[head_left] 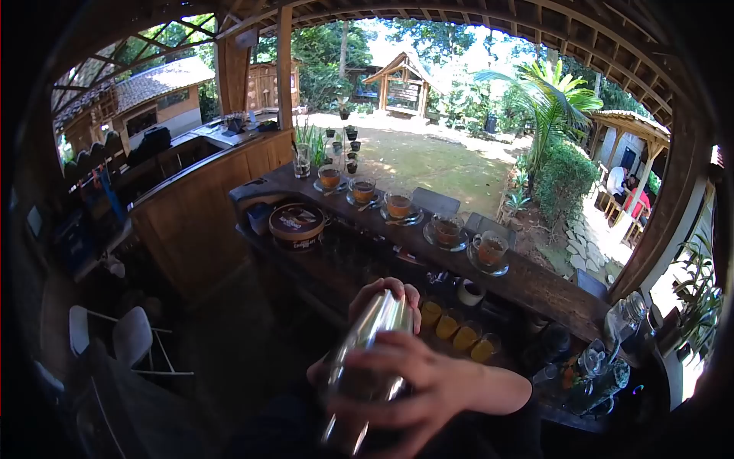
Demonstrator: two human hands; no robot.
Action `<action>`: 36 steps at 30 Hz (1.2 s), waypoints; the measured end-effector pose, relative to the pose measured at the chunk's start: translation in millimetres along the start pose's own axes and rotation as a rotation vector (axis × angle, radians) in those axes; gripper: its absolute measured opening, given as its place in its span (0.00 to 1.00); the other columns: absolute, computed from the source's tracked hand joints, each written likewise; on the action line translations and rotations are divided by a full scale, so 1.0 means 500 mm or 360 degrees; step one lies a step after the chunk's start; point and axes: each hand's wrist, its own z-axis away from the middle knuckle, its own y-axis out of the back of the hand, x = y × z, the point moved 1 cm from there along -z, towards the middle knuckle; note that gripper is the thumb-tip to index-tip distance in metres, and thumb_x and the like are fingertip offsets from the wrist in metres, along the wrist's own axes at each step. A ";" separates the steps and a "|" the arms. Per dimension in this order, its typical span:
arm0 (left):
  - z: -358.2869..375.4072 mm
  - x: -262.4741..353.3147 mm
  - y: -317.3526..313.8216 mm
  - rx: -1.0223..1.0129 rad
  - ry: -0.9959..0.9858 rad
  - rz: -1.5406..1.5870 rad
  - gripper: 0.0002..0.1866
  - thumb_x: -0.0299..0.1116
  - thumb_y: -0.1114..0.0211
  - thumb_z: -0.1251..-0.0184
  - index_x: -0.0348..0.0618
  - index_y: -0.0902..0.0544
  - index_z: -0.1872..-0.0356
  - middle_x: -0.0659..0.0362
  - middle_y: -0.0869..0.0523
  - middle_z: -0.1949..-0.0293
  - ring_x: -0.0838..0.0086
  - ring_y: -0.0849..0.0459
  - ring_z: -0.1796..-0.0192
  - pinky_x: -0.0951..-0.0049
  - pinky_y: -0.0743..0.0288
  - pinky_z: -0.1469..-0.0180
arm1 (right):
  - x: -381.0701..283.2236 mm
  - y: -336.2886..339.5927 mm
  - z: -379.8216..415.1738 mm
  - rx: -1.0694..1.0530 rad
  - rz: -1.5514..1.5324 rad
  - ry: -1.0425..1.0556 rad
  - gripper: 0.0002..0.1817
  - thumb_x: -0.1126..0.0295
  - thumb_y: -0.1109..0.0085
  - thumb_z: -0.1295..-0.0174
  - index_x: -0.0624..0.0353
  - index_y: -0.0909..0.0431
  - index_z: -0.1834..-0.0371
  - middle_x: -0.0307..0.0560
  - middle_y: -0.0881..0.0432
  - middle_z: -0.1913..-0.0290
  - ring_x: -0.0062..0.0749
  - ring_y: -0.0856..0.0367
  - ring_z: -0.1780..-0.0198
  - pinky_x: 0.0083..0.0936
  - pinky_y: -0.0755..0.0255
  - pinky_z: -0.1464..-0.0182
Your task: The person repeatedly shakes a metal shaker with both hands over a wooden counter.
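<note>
A shiny metal cocktail shaker (376,314) is held tilted in front of me, between both hands. My left hand (409,294) is closed around its far upper end, mostly hidden behind the metal. My right hand (417,382) wraps across the middle of the shaker, its fingers smeared by motion. Just beyond, on the lower work surface, several glasses of yellow-orange drink (465,337) stand in a row. Along the raised wooden counter (547,294) sit several glass cups of brownish drink (398,204) on saucers, some with spoons.
A round brown tub (297,222) stands at the counter's left, near a clear drinking glass (302,161). Glass jars (631,306) and a cluster of glassware (592,367) occupy the right end. White folding chairs (132,336) are at lower left. People (634,191) sit outside at far right.
</note>
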 end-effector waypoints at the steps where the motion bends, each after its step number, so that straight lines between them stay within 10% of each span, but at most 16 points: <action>1: -0.010 -0.005 -0.039 -0.0173 -0.0005 -0.0093 0.19 0.47 0.62 0.24 0.45 0.29 0.48 0.47 0.28 0.56 0.44 0.24 0.53 0.58 0.20 0.62 | -0.042 -0.004 0.000 -0.0169 0.0154 -0.0005 0.18 0.61 0.43 0.46 0.30 0.24 0.50 0.39 0.27 0.40 0.58 0.31 0.39 0.50 0.30 0.47; 5: 0.049 -0.070 -0.014 0.0488 0.0107 0.0302 0.18 0.47 0.53 0.28 0.45 0.25 0.53 0.49 0.25 0.54 0.55 0.20 0.54 0.59 0.20 0.58 | -0.010 -0.008 0.035 0.0177 0.0152 0.0137 0.26 0.62 0.30 0.56 0.38 0.23 0.49 0.45 0.27 0.43 0.61 0.30 0.41 0.51 0.32 0.46; 9: 0.034 -0.144 -0.049 0.0392 -0.0564 0.0322 0.14 0.39 0.42 0.32 0.53 0.27 0.47 0.61 0.24 0.51 0.69 0.23 0.46 0.66 0.27 0.43 | 0.041 0.007 0.110 0.0366 -0.0312 -0.0702 0.27 0.69 0.30 0.52 0.41 0.27 0.47 0.52 0.28 0.42 0.69 0.31 0.43 0.61 0.33 0.47; 11: 0.087 -0.174 -0.030 0.1073 -0.0751 0.1458 0.14 0.43 0.45 0.31 0.49 0.26 0.50 0.57 0.24 0.56 0.65 0.20 0.50 0.66 0.23 0.49 | -0.008 0.028 0.070 0.0181 -0.0127 -0.0160 0.31 0.68 0.31 0.57 0.36 0.27 0.46 0.45 0.27 0.43 0.60 0.29 0.43 0.49 0.29 0.47; 14: 0.018 -0.059 -0.105 0.0125 0.0003 -0.0230 0.22 0.49 0.62 0.26 0.44 0.26 0.52 0.50 0.28 0.56 0.46 0.22 0.58 0.54 0.22 0.60 | -0.104 0.042 0.030 -0.0019 -0.0087 0.0167 0.29 0.67 0.34 0.51 0.28 0.30 0.44 0.43 0.26 0.42 0.63 0.31 0.41 0.55 0.33 0.46; 18: 0.047 -0.087 -0.058 0.0801 0.0088 0.0059 0.18 0.47 0.50 0.31 0.43 0.23 0.57 0.51 0.23 0.60 0.58 0.18 0.63 0.58 0.21 0.62 | -0.041 0.023 0.064 0.0174 -0.0017 0.0127 0.30 0.69 0.35 0.53 0.32 0.30 0.43 0.39 0.28 0.40 0.57 0.30 0.40 0.52 0.31 0.46; 19: 0.028 -0.154 -0.161 0.1134 -0.0720 0.0642 0.15 0.43 0.48 0.31 0.43 0.23 0.54 0.55 0.21 0.60 0.65 0.18 0.58 0.59 0.22 0.56 | -0.006 0.019 0.092 0.0176 -0.0166 -0.0102 0.33 0.67 0.32 0.54 0.36 0.31 0.41 0.44 0.29 0.40 0.57 0.31 0.39 0.50 0.33 0.43; 22: 0.045 -0.127 -0.059 0.1289 -0.0148 0.0230 0.14 0.41 0.47 0.32 0.44 0.23 0.55 0.58 0.19 0.61 0.67 0.18 0.58 0.63 0.22 0.54 | 0.048 -0.021 0.166 0.0566 -0.0319 -0.0798 0.38 0.63 0.26 0.59 0.37 0.32 0.40 0.50 0.29 0.41 0.58 0.32 0.40 0.48 0.35 0.41; 25: 0.032 -0.119 -0.117 0.1120 -0.0578 -0.0201 0.16 0.45 0.48 0.32 0.43 0.23 0.58 0.55 0.21 0.61 0.63 0.17 0.61 0.64 0.20 0.57 | 0.001 -0.003 0.093 0.0284 -0.0115 -0.0137 0.33 0.68 0.31 0.55 0.28 0.31 0.43 0.42 0.28 0.40 0.53 0.32 0.38 0.52 0.37 0.41; 26: 0.043 -0.046 -0.061 0.0810 0.0231 0.0133 0.19 0.50 0.50 0.33 0.42 0.24 0.61 0.52 0.23 0.61 0.60 0.18 0.61 0.64 0.21 0.57 | -0.028 -0.005 0.068 0.0193 0.0034 0.0036 0.29 0.68 0.35 0.53 0.23 0.29 0.47 0.35 0.28 0.39 0.51 0.32 0.37 0.54 0.39 0.40; 29: 0.010 0.001 -0.091 0.0400 0.0142 -0.0274 0.22 0.51 0.52 0.33 0.42 0.23 0.60 0.50 0.24 0.61 0.58 0.19 0.61 0.61 0.21 0.59 | -0.043 -0.030 0.064 0.0099 0.0145 0.0208 0.25 0.65 0.38 0.48 0.21 0.28 0.48 0.31 0.29 0.39 0.51 0.30 0.38 0.55 0.41 0.39; 31: 0.037 -0.001 -0.024 0.0804 0.0227 0.0175 0.22 0.51 0.52 0.33 0.41 0.23 0.58 0.50 0.24 0.60 0.56 0.19 0.57 0.59 0.20 0.58 | 0.031 -0.040 0.075 0.0302 0.0030 0.0093 0.24 0.66 0.38 0.47 0.24 0.27 0.47 0.32 0.29 0.39 0.50 0.30 0.39 0.54 0.40 0.39; 32: 0.033 -0.033 -0.085 0.1371 -0.0457 -0.0124 0.21 0.50 0.52 0.32 0.42 0.23 0.56 0.49 0.23 0.59 0.58 0.21 0.54 0.59 0.22 0.55 | 0.073 -0.040 0.093 0.0258 -0.0088 -0.0094 0.27 0.65 0.35 0.48 0.32 0.28 0.43 0.39 0.28 0.39 0.51 0.30 0.39 0.52 0.38 0.39; 36: 0.041 0.038 0.000 0.0974 -0.0146 0.0073 0.21 0.50 0.54 0.32 0.42 0.23 0.56 0.48 0.24 0.58 0.56 0.21 0.55 0.59 0.21 0.58 | 0.160 -0.102 0.104 0.0678 -0.0061 -0.0813 0.37 0.68 0.24 0.61 0.45 0.28 0.42 0.53 0.29 0.41 0.57 0.30 0.40 0.51 0.35 0.40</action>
